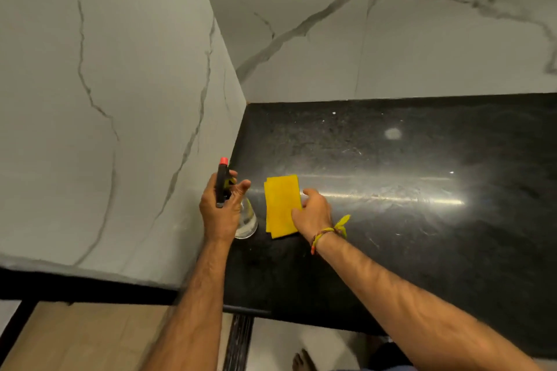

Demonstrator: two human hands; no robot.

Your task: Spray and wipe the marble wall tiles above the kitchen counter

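Marble wall tiles (105, 75), pale with grey veins, rose on two sides of the corner: one face ran along the left of the dark worktop (391, 159), the other (422, 48) stood behind it. A spray bottle (223, 187) was gripped in the left hand (218, 211), fingers curled round its black head, its clear body seen below the palm and its red nozzle tip turned up and away, towards the corner. The left-hand tile face lay just beside that hand, so the left arm was judged the nearer one for spraying; a small turn of the wrist to the left would be called for to aim at it.

A folded yellow cloth (281, 205) lay flat on the worktop just right of the bottle, its long axis running away from the person. Its near right edge was covered by the right hand (313, 214), fingers bent onto it; whether it was pinched or only pressed could not be told. A thread band (328, 233) was worn on that wrist. Wiping was judged not yet begun, no wet patch being made out on the tiles.
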